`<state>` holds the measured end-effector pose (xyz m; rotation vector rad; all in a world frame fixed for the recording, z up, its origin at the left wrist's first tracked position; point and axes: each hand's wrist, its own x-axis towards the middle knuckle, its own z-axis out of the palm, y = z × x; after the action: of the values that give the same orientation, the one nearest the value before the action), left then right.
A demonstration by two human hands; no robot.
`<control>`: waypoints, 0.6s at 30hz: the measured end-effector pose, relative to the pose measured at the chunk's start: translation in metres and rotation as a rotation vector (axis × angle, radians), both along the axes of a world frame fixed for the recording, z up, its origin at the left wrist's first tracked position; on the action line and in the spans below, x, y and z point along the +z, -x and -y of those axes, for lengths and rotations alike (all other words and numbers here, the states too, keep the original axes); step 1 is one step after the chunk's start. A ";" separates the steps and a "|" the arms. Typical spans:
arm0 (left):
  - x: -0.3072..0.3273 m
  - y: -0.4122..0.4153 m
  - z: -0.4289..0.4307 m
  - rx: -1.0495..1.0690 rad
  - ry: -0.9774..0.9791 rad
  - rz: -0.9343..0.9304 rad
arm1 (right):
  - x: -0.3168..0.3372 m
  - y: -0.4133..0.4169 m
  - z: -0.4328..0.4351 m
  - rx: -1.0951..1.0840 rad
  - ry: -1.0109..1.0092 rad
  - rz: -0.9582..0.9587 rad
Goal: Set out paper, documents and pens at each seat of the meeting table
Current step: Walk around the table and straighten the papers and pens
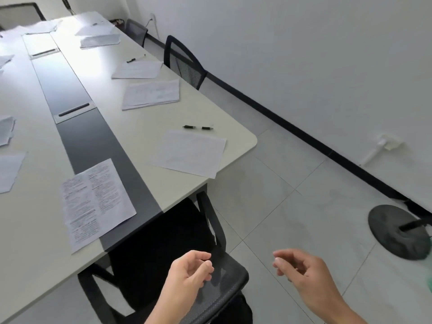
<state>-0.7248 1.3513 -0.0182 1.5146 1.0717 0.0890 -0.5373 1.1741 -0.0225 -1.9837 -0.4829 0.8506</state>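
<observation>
The long white meeting table [145, 146] has a dark strip down its middle. A printed document [95, 202] lies at the near end, partly over that strip. Near the right corner lies a paper sheet [191, 153] with a black pen [198, 127] just beyond it. Farther along the right side are two more sheets [151, 93] [137, 69] and another pen [135, 58]. A thick paper stack [99, 38] sits far back. My left hand [190, 272] and my right hand [301, 270] hover over the chair and floor, fingers loosely curled, holding nothing.
A black mesh chair [168, 251] is tucked under the table's near end, below my hands. Another black chair [184, 61] stands along the right side. A round black stand base [397, 230] rests on the tiled floor by the wall. More papers [7, 169] lie at the left.
</observation>
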 end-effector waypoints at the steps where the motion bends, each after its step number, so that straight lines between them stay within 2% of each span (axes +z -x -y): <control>1: -0.002 -0.014 -0.006 0.007 0.000 -0.004 | 0.001 -0.014 -0.007 0.000 0.007 0.005; 10: 0.028 -0.117 -0.069 0.049 -0.042 0.102 | 0.030 -0.134 -0.090 0.106 0.036 0.071; 18: 0.013 -0.142 -0.099 0.294 -0.030 -0.015 | -0.004 -0.195 -0.191 0.537 0.128 0.091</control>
<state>-0.5824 1.4498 -0.0050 1.3768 1.3043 0.2995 -0.3421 1.3647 -0.0267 -2.0444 -1.0675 1.1412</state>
